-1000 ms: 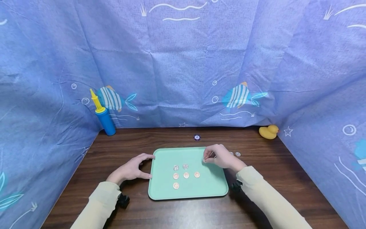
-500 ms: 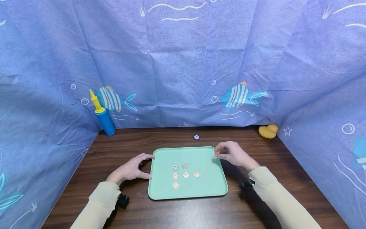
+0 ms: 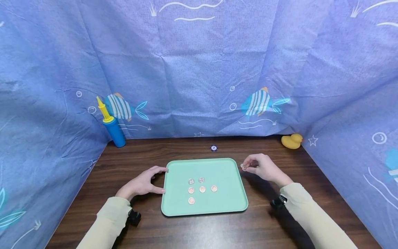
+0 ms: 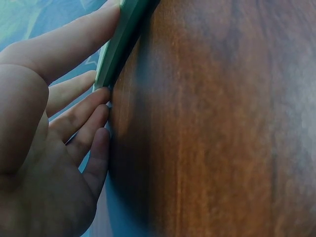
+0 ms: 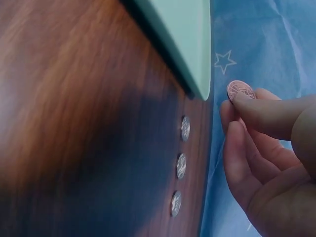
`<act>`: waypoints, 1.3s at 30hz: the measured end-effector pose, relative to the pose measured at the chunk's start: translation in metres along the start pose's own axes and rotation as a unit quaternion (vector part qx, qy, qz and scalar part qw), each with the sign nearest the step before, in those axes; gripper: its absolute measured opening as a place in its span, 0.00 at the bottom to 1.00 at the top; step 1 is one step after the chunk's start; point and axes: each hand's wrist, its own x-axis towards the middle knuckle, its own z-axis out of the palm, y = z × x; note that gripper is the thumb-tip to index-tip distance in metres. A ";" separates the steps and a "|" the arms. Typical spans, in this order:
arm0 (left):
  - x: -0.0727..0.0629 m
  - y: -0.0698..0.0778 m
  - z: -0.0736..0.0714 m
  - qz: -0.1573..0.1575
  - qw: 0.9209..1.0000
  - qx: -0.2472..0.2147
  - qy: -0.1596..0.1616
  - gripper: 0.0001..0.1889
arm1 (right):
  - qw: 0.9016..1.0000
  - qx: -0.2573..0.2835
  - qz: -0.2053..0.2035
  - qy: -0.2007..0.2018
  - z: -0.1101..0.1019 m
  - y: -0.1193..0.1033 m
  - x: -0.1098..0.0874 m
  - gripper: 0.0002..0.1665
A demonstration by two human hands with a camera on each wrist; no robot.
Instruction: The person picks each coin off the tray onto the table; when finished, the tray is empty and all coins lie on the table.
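My right hand point(image 3: 262, 167) pinches a copper-coloured coin point(image 5: 240, 89) between thumb and fingertips, just off the far right corner of a mint green tray point(image 3: 230, 204). Below that hand, in the right wrist view, three silver coins lie in a row on the table: one silver coin point(image 5: 185, 128) close to the tray, a middle coin point(image 5: 181, 166) and a farther coin point(image 5: 176, 203). My left hand point(image 3: 141, 183) is spread at the tray's left edge, with thumb and fingertips at the rim. On the tray sit two silver coins point(image 3: 201, 180) and several copper-coloured coins point(image 3: 202, 189).
A dark poker chip point(image 3: 213, 148) lies behind the tray on the brown wooden table point(image 3: 140, 221). A blue and yellow hand pump point(image 3: 113, 128) stands at the back left, a yellow rubber duck point(image 3: 291, 141) at the back right. A blue fish-print curtain point(image 3: 199, 69) surrounds the table.
My right hand has moved right, from over the tray to beyond its right edge, carrying the copper-coloured coin. The left hand and the coins on the tray have stayed put.
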 end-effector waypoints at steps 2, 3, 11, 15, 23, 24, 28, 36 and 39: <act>0.000 0.000 0.000 0.001 1.000 0.003 0.001 0.44 | 1.000 -0.005 0.008 0.001 -0.001 0.003 -0.003 0.10; 0.000 0.000 0.000 0.001 1.000 0.004 0.001 0.44 | 1.000 -0.008 0.013 0.001 -0.002 0.005 -0.004 0.10; 0.000 0.000 0.000 0.000 1.000 0.002 0.001 0.44 | 0.999 -0.025 0.033 0.008 -0.002 0.014 -0.018 0.09; -0.001 0.001 0.000 0.002 1.000 -0.002 0.000 0.44 | 0.999 -0.027 0.034 0.004 0.000 0.017 -0.023 0.10; -0.001 0.001 0.000 0.005 1.000 -0.002 0.000 0.44 | 0.999 -0.032 0.031 -0.005 0.008 0.020 -0.024 0.10; -0.001 0.001 0.000 0.005 1.000 -0.002 0.000 0.44 | 0.999 -0.034 0.031 -0.004 0.010 0.020 -0.024 0.10; -0.001 0.001 0.000 0.004 1.000 0.000 0.001 0.44 | 0.998 -0.050 0.039 0.002 0.014 0.020 -0.021 0.09; 0.000 -0.001 0.000 -0.001 1.000 0.000 0.003 0.44 | 0.996 -0.079 0.048 -0.002 0.019 0.016 -0.019 0.06; 0.000 -0.002 0.000 -0.001 1.000 0.000 0.003 0.44 | 0.995 -0.082 0.047 -0.005 0.019 0.015 -0.019 0.04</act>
